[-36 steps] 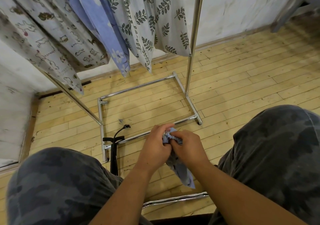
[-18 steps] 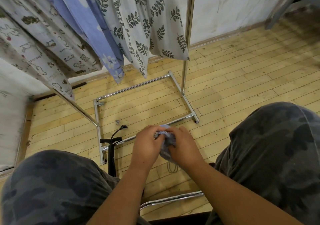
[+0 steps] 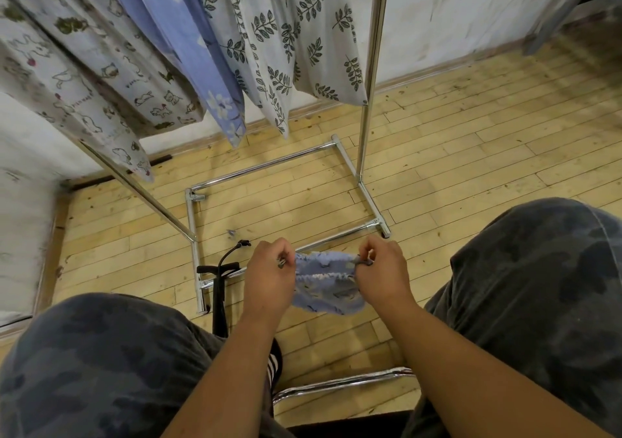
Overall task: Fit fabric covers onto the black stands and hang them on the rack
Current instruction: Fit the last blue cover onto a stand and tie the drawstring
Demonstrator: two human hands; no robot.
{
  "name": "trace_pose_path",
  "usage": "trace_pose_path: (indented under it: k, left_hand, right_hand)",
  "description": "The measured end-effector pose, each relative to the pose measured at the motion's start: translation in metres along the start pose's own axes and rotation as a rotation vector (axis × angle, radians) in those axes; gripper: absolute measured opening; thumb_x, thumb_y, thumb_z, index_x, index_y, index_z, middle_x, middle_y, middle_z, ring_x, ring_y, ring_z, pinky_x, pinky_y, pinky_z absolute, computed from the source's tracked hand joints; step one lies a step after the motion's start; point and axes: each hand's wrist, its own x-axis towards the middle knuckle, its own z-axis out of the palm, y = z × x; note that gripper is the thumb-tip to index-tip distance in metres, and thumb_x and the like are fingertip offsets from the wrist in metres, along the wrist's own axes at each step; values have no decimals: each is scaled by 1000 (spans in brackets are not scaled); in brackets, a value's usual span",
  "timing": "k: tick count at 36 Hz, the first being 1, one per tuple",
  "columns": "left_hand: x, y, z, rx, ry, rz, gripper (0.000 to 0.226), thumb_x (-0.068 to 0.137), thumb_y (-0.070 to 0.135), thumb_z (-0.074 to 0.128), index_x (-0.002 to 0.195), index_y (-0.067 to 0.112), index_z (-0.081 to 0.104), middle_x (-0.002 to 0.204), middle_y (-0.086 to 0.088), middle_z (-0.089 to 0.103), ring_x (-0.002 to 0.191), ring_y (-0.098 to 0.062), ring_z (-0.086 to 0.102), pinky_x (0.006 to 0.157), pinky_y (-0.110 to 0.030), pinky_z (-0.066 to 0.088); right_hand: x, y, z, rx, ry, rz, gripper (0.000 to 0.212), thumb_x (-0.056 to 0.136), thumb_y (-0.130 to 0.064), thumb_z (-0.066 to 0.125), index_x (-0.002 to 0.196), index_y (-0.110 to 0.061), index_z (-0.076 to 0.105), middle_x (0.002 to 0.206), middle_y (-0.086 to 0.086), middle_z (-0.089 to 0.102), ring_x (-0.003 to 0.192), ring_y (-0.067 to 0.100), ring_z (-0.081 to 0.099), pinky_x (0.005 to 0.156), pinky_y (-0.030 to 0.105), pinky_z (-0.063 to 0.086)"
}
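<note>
A small blue patterned fabric cover (image 3: pixel 326 281) with a gathered elastic edge is stretched between my hands above the floor. My left hand (image 3: pixel 269 274) pinches its left end and my right hand (image 3: pixel 382 271) pinches its right end. A black stand (image 3: pixel 220 289) with a curved hook top stands upright on the floor to the left of my left hand. The chrome rack (image 3: pixel 368 77) rises ahead, with several printed covers (image 3: pixel 215 43) hanging from it in leaf, blue and animal patterns.
The rack's chrome base frame (image 3: pixel 269 168) lies on the wooden floor in front of me. My knees in dark camouflage trousers (image 3: pixel 538 286) flank the hands. A chrome bar (image 3: pixel 340 385) runs below my forearms. White walls close the back and left.
The cover was bunched between my two hands held close together; now my hands have moved apart and pulled it open sideways. The view has tilted slightly down.
</note>
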Motion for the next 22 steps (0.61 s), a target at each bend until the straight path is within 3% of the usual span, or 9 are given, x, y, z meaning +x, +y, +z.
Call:
trace_pose_path:
  k: [4, 8, 11, 15, 17, 19, 22]
  left_hand:
    - [-3, -2, -2, 9, -83, 60, 48, 93, -5, 53, 74, 37, 67, 101, 7, 60, 91, 1, 57, 77, -14, 43]
    - [-7, -2, -4, 90, -124, 148, 43, 95, -8, 50, 89, 22, 80, 106, 11, 67, 96, 5, 60, 83, -8, 44]
    - [-10, 0, -1, 205, -216, 188, 39, 99, -4, 48, 109, 17, 79, 117, 1, 70, 108, -11, 64, 90, -16, 46]
    - [-12, 4, 3, 252, -277, 168, 32, 104, 14, 54, 133, 17, 67, 131, -1, 67, 117, -15, 61, 86, -12, 35]
    - [-12, 5, 6, 248, -296, 161, 34, 103, 22, 59, 136, 17, 66, 131, -2, 67, 117, -16, 61, 86, -15, 36]
    - [-11, 7, 7, 240, -285, 131, 36, 101, 25, 62, 136, 17, 65, 132, -1, 67, 118, -16, 61, 89, -17, 39]
    - [-8, 6, 6, 246, -224, 97, 34, 100, 19, 63, 134, 18, 67, 128, -3, 67, 115, -19, 61, 89, -23, 42]
  right_hand:
    - [-2, -4, 5, 73, -44, -34, 40, 90, 13, 50, 76, -21, 64, 107, 5, 52, 85, 16, 53, 67, 12, 39]
    - [-5, -7, 7, 76, -78, -74, 42, 94, 15, 52, 77, -15, 77, 107, -3, 57, 88, 4, 55, 72, -3, 39]
    - [-8, -8, 8, 26, -108, -84, 37, 95, 13, 53, 89, -11, 81, 114, -3, 57, 94, 5, 55, 76, -3, 37]
    - [-8, -8, 9, 7, -110, -100, 34, 100, 3, 53, 119, -14, 75, 132, 4, 55, 110, 12, 53, 91, 13, 41]
    - [-8, -8, 7, -54, -157, -107, 40, 99, 3, 54, 133, -13, 68, 136, 7, 52, 113, 13, 53, 89, 7, 37]
    - [-9, -5, 4, -100, -217, -115, 38, 95, 8, 55, 128, -6, 68, 134, 12, 53, 114, 18, 54, 79, 3, 35]
    - [-8, 2, 2, -185, -252, -126, 27, 87, 12, 59, 98, -9, 72, 123, 14, 57, 95, 20, 50, 69, 17, 40]
